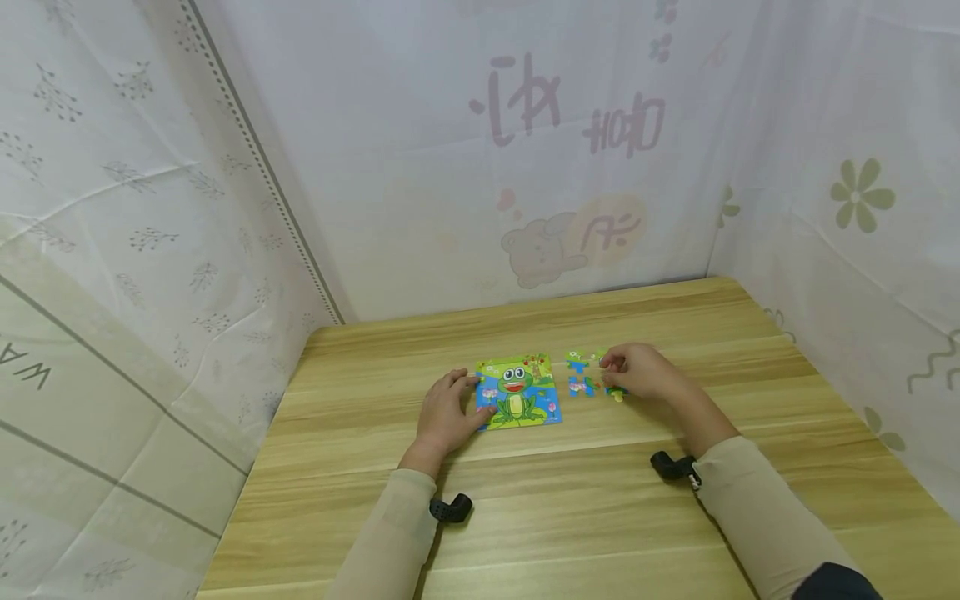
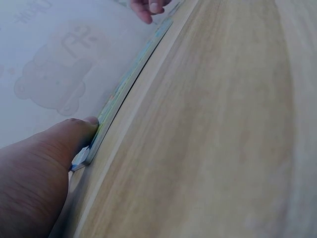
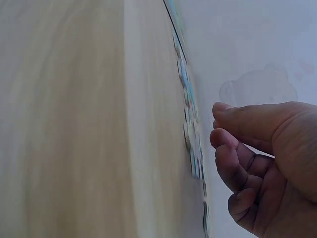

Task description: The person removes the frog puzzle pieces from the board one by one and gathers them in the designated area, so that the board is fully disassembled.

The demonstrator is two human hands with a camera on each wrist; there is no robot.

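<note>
A square jigsaw puzzle with a green frog [image 1: 519,393] lies flat on the table, its picture looking whole from the head view. My left hand [image 1: 446,412] spreads along its left side, with the thumb [image 2: 81,133] against the near edge of the puzzle board [image 2: 124,87]. To the right of the board lie several loose puzzle pieces [image 1: 581,387], blue and green. Over these pieces is my right hand [image 1: 643,371], hiding some of them. From the right wrist, its fingers [image 3: 229,166] look loosely bent beside the row of pieces [image 3: 188,84], with nothing visible between thumb and fingertips.
Both hands work over a wood-grain table [image 1: 555,508]. A printed white cloth [image 1: 450,167] hangs behind it, with more cloth along the left and right sides. A black wrist camera [image 1: 452,509] sits on the left wrist, another black device [image 1: 672,467] on the right.
</note>
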